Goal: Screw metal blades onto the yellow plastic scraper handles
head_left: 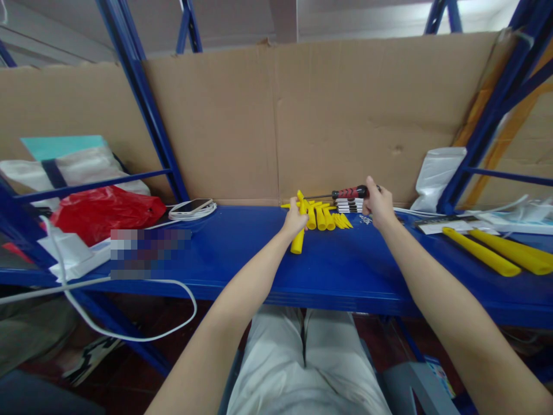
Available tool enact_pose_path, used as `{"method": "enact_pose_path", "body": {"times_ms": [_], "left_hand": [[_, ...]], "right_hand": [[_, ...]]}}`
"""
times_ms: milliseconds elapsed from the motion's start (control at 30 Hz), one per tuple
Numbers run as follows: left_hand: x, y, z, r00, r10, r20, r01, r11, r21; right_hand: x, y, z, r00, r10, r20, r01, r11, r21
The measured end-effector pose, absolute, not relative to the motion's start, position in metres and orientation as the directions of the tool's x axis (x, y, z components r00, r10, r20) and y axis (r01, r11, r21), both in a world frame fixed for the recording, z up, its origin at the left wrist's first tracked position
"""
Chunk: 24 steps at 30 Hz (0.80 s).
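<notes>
My left hand (295, 220) is wrapped round a yellow plastic part (296, 245), whose tube end points down at the blue tabletop. The red and black handle of a screwdriver (349, 192) lies level in the grip of my right hand (378, 203). Its thin shaft points left, and the tip is close to the top of the held yellow part; whether they touch is too small to tell. Just right of my left hand lie several yellow tubes (320, 219) and small yellow pointed pieces (342, 221). White and black strips (349, 206) and tiny screws (365, 219) are near my right hand.
Long yellow tubes (481, 252) lie at the right, near a white bag (439, 176). To the left are a phone (192, 206) on a coiled cable, a red bag (106, 213) and a loose white cable (129, 339). Cardboard (224, 127) stands behind the table (242, 230).
</notes>
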State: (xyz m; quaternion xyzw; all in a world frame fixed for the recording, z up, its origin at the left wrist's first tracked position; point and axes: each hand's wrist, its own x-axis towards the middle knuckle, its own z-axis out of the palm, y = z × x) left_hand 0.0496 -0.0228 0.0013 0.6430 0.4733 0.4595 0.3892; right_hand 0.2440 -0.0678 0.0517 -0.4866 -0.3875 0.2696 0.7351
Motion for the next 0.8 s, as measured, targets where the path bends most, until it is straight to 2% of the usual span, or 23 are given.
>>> {"method": "enact_pose_path", "body": {"times_ms": [200, 367, 567, 800], "left_hand": [[0.0491, -0.0224, 0.001, 0.132, 0.964, 0.231, 0.26, -0.259, 0.93], [0.049, -0.0215, 0.0, 0.127, 0.964, 0.232, 0.266, -0.259, 0.929], [0.0492, -0.02, -0.0017, 0.134, 0.962, 0.238, 0.262, -0.266, 0.928], [0.0492, -0.0193, -0.0032, 0.15, 0.962, 0.229, 0.267, -0.262, 0.927]], "right_hand": [[0.2476, -0.0659, 0.0514, 0.516, 0.799, 0.308, -0.071, 0.398, -0.915], [0.252, -0.0612, 0.0464, 0.516, 0.776, 0.363, 0.0, 0.424, -0.905], [0.2522, -0.0613, 0.049, 0.505, 0.807, 0.307, -0.071, 0.393, -0.917], [0.2544, -0.0605, 0.0456, 0.53, 0.765, 0.366, 0.011, 0.425, -0.905]]}}
